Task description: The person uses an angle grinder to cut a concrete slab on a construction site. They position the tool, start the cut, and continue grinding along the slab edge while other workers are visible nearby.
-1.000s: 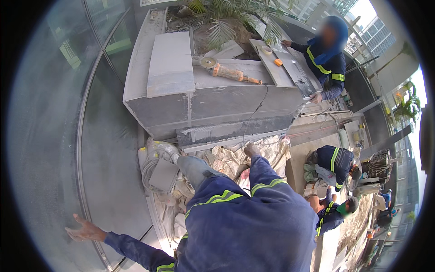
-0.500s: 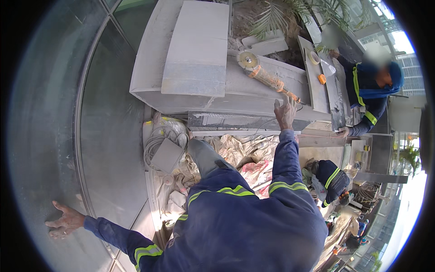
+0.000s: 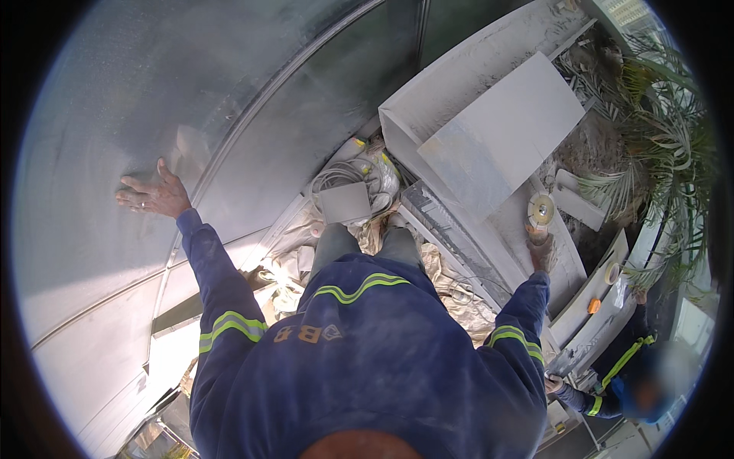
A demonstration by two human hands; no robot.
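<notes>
My left hand (image 3: 157,194) is open, fingers spread, with its palm against the dusty grey glass panel (image 3: 92,252) at the left. A ring shows on one finger. On the right, my right hand (image 3: 541,251) is closed over the body of an angle grinder (image 3: 541,209), just behind its round disc. The hand and sleeve hide most of the grinder's body. The grinder lies on a dusty grey stone ledge (image 3: 562,264).
A large pale slab (image 3: 508,130) lies across the planter beside palm fronds (image 3: 673,161). Coiled cable (image 3: 344,180) and a grey square plate (image 3: 345,203) are near my feet. At the lower right, a co-worker (image 3: 619,367) has hands by long strips bearing a tape roll (image 3: 612,273) and an orange tool (image 3: 593,306).
My view has turned left, so the ledge now slants down to the right. My right hand has gone from beside the grinder's rear end onto its body. My left hand stays on the glass.
</notes>
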